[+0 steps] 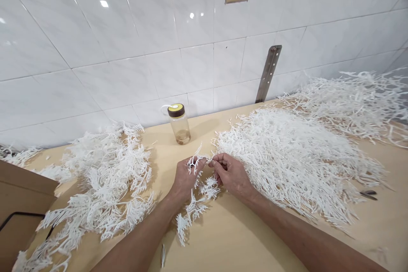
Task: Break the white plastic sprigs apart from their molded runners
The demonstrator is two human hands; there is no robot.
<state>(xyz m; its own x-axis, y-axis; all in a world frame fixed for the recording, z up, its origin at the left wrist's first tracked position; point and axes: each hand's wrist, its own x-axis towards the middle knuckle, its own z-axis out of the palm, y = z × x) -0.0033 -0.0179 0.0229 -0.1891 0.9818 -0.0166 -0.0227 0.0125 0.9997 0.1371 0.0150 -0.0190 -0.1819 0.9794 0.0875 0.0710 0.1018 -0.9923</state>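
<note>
Close together over the middle of the table, both my hands pinch a white branching plastic sprig [193,164]. My left hand [186,175] has its thumb and fingers closed on the branched part. At the other end, the fingertips of my right hand [232,174] are pressed together on a thin strand. Below my hands hang or lie more white feathery sprigs [195,208]; I cannot tell how they join the held piece. A large pile of loose white strands [293,157] spreads beside my right hand. To the left lies a heap of white branched sprigs [111,178].
Behind my hands, a clear bottle [180,125] with a dark and yellow lid stands near the tiled wall [127,46]. A metal bracket [269,73] leans there. Longer strands [353,97] lie back right, a small dark tool [369,195] at right, a cardboard box [24,208] at left.
</note>
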